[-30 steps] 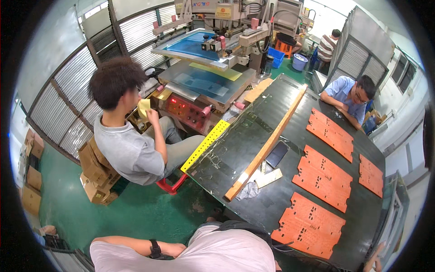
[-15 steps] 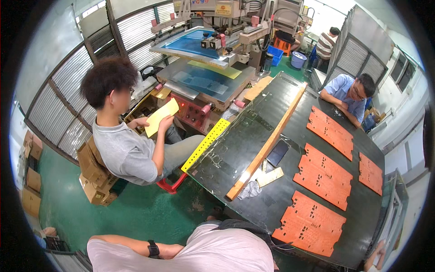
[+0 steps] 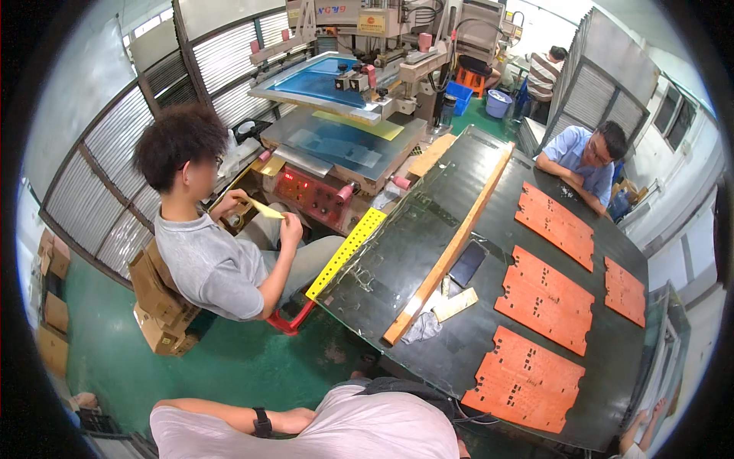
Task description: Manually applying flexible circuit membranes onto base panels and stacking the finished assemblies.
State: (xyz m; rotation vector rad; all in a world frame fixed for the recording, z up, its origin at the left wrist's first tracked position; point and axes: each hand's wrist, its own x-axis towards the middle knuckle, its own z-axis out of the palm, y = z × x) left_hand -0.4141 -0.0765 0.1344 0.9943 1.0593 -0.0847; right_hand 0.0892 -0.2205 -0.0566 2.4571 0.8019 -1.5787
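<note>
1. Wearer's left hand [image 3: 300, 420] lay against the waist of a pale pink cloth shirt [image 3: 375, 424]; fingers hidden, so could not tell whether clenched or released. Black band [image 3: 263, 422] around that wrist.
2. Wearer's right hand out of sight; its grasp could not be told.
3. In front and to the right, a wide dark desk [image 3: 447, 363] with a smooth, scuffed top.
4. Nearest to the wearer's body on it, a flat orange panel with notched edges and small dark slots [image 3: 526, 379], lying near the front edge.
5. Beyond, in a row leading away, a matching middle orange panel [image 3: 544, 300] and a far orange panel [image 3: 556, 224]. To their right, a smaller orange panel [image 3: 625, 292]. All four flat, apart from each other.
6. Left of the row, a long brown wooden bar [image 3: 448, 249] slanted across the desk. Just beside it: a dark rectangular phone-like object [image 3: 469, 263], a pale yellowish flat block [image 3: 456, 304], a crumpled grey cloth [image 3: 422, 328].
7. Yellow strip with dark holes [image 3: 348, 254] along the desk's left edge.
8. Left, a seated co-worker in grey [image 3: 214, 252] grasped a thin yellow sheet [image 3: 265, 209] in both hands.
9. Far right, a co-worker in blue [image 3: 579, 157] leaned over the desk, arms folded on it.
</note>
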